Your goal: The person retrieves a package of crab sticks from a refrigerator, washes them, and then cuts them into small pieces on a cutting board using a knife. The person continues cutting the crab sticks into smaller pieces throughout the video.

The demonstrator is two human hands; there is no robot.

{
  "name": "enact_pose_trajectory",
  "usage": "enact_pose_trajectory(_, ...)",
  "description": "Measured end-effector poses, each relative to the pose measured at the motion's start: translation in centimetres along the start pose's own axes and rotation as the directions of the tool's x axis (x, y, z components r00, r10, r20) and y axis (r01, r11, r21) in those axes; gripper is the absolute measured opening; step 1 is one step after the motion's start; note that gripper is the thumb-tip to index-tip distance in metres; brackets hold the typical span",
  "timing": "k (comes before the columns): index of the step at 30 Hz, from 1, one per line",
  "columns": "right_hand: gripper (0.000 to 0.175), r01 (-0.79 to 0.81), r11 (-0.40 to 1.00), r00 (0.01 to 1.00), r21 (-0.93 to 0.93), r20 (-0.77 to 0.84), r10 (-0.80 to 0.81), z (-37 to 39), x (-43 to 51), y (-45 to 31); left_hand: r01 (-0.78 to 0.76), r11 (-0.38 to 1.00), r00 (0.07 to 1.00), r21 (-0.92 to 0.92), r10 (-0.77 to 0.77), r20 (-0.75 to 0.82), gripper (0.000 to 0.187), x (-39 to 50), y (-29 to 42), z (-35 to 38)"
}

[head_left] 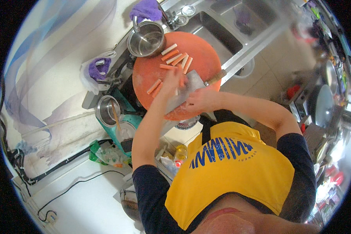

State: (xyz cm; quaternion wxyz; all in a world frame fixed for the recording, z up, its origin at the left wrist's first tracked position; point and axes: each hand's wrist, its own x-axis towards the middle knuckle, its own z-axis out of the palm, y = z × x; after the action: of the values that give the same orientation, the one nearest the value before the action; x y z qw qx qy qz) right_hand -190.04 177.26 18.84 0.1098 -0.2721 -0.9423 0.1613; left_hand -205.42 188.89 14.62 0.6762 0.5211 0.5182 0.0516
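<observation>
Several orange-and-white sticks (180, 59), which look like crab sticks, lie loosely on a round orange cutting board (146, 71). My left hand (174, 80) is blurred over the middle of the board, among the sticks; whether its fingers grip one is unclear. A cleaver (194, 81) lies on the board with its wooden handle towards the upper right. At the near edge of its blade is my right hand (203, 100), off the handle, with its fingers curled; what they hold, if anything, is hidden. Two more sticks (154, 87) lie left of my left hand.
A steel pot (146, 39) stands at the board's upper left edge. Beyond the board is a steel sink (213, 32). A smaller metal pot (108, 111) with chopsticks stands left. A purple cloth (146, 11) hangs by the tap. Below the board sits a bottle (181, 152).
</observation>
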Motion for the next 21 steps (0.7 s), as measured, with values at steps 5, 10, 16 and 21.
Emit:
enact_pose_trajectory(5, 0.005, -0.255, 0.856, 0.726, 0.45, -0.496, 0.477, 3.7, -1.2, 2.5, -0.129, 0.467, 0.765, 0.875, 0.608, -0.212, 0.037, 4.5, 0.3, -3.0)
enact_pose_trajectory(10, 0.011, -0.227, 0.195, 0.552, 0.954, -0.039, 0.833, 3.3, -2.2, 4.6, -0.135, 0.428, 0.604, 0.894, 0.751, -0.268, 0.033, 2.3, 0.0, -2.6)
enact_pose_trajectory(16, 0.014, -0.214, 0.102, 0.485, 0.972, 0.015, 0.874, 5.8, -1.6, 6.4, 0.203, 0.354, 0.858, 0.913, 0.385, -0.34, 0.03, -3.5, -3.0, 1.7)
enact_pose_trajectory(21, 0.018, -0.241, 0.121, 0.441, 0.963, -0.002, 0.898, 6.2, 1.6, 5.2, 0.071, 0.568, 0.703, 0.82, 0.554, -0.445, 0.027, -4.5, -5.6, 2.7)
